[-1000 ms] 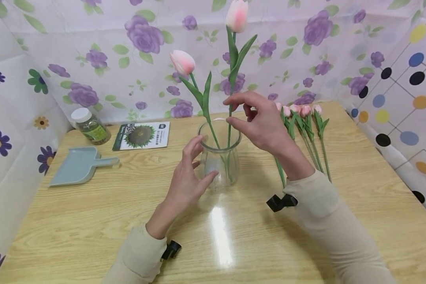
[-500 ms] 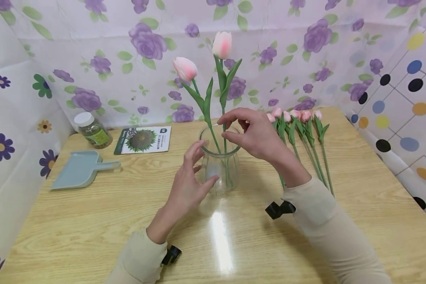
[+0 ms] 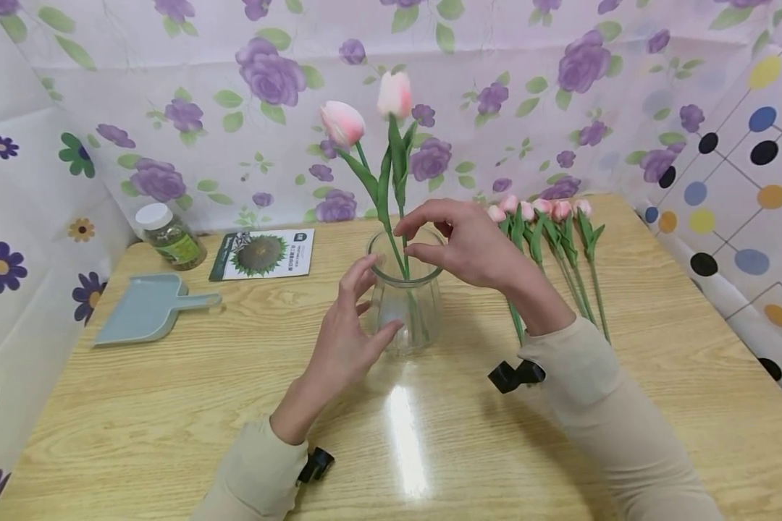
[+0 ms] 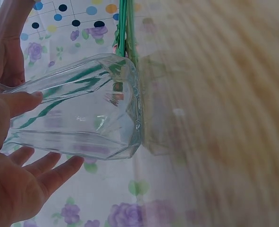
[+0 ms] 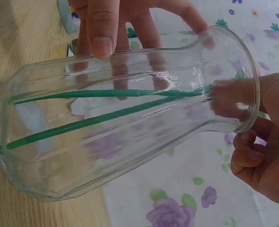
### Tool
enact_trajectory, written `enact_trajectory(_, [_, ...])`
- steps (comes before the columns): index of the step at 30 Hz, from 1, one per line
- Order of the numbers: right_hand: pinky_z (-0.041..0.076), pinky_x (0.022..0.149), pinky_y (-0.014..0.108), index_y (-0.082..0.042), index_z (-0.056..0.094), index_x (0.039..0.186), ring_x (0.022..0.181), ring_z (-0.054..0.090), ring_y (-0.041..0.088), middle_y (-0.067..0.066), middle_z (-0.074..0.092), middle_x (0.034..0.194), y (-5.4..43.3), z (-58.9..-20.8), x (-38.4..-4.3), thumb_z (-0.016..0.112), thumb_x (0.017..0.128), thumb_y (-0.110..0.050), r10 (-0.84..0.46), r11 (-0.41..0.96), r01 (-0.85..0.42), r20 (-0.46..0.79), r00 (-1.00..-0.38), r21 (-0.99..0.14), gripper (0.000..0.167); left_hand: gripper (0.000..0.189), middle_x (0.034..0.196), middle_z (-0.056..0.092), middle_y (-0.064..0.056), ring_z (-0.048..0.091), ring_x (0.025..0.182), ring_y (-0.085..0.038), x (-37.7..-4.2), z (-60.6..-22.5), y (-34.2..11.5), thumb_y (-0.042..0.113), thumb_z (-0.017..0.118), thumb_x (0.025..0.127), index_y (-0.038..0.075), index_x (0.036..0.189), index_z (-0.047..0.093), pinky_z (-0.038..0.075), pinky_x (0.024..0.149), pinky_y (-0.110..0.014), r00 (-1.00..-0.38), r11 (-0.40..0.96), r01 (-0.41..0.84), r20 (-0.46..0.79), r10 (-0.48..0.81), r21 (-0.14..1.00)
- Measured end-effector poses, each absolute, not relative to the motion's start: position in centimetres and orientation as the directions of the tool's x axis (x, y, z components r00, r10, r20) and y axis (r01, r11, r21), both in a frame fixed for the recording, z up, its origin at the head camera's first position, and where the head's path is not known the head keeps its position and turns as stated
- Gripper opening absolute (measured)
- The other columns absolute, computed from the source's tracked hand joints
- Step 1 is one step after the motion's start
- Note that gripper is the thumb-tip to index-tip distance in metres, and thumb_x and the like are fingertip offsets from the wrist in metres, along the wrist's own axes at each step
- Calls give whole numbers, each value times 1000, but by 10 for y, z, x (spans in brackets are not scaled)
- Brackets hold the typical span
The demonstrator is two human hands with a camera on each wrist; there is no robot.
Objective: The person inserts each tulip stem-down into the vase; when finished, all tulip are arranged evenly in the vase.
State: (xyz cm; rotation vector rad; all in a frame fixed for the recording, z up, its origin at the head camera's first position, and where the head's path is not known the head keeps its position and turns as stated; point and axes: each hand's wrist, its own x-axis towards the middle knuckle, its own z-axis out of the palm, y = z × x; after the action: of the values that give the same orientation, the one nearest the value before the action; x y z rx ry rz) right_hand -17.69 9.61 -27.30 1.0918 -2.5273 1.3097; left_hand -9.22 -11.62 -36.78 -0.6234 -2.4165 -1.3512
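Note:
A clear glass vase stands upright on the table, with two pink-and-white tulips in it. My left hand holds the vase from its left side, thumb in front and fingers around the back. At the rim, my right hand pinches the stem of the right tulip between thumb and forefinger. The left tulip leans outward to the left. Both green stems show through the glass in the right wrist view, their lower ends near the base.
More pink tulips lie on the wooden table to the right, partly behind the right forearm. At the back left are a white-lidded jar, a seed packet and a light blue dustpan. Flowered cloth hangs behind.
My right hand has brought its tulip down into the vase and leftward, nearer the other bloom. My left hand has stayed on the vase.

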Motion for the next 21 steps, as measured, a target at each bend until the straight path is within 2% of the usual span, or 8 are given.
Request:
enact_trajectory(10, [36,68,30,-9,80,115,74,45,20,5,78,108,99,-269,-177,77,95,-3,-589,431,-639,338,-734,-638,22,103,166,41,-12,54,144,-41,-92,-367,-115,-7,85,84,22,158,18,60,99,-58,-859,468,510,460,226,722])
enact_trajectory(21, [33,65,26,-13,80,118,70,40,19,5,78,111,112,-262,-177,73,99,-8,-515,372,-554,331,-791,-745,21,103,166,42,-11,55,143,-42,-93,-367,-115,-7,85,84,22,157,19,60,98,-59,-854,461,517,469,224,721])
